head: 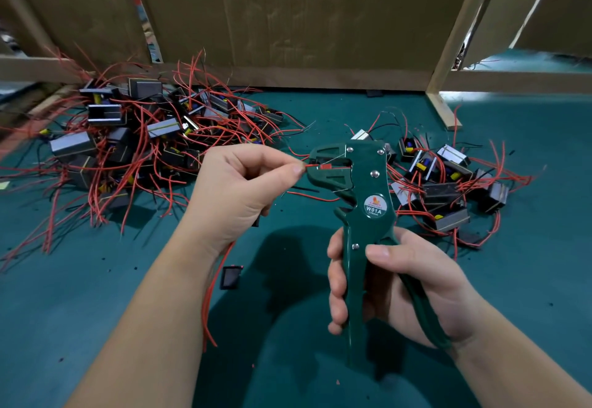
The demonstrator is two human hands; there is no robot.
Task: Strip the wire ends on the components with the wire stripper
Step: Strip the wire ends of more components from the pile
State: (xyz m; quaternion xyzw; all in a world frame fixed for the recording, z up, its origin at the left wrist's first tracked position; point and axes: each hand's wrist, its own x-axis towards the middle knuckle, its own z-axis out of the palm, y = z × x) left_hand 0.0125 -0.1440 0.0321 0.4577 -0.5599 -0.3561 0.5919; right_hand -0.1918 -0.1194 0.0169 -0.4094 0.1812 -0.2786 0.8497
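The red wire [311,166] is pinched close to its end between thumb and forefinger of the left hand [237,180], the other fingers being curled into the palm, and its tip is laid into the mouth of the wire stripper [362,183] from the stripper's left. For a clean strip, the wire should be kept level and straight into the mouth and pinched firmly, so that it is not dragged in when the handles are squeezed; only the short end should be fed in. Whether the blades have already bitten cannot be told.

The left wrist is held raised, left of and level with the stripper's head. The stripper is held upright, head uppermost, by the right hand [400,282], whose fingers are wrapped round both handles, with the thumb laid across the front.

Below and left of the stripper a dark component [230,277] is seen under the left wrist, with red leads trailing past it. Far left of the stripper lies a large heap of components [137,138]; just right of it, a smaller group [448,183], all on the green mat [96,295].
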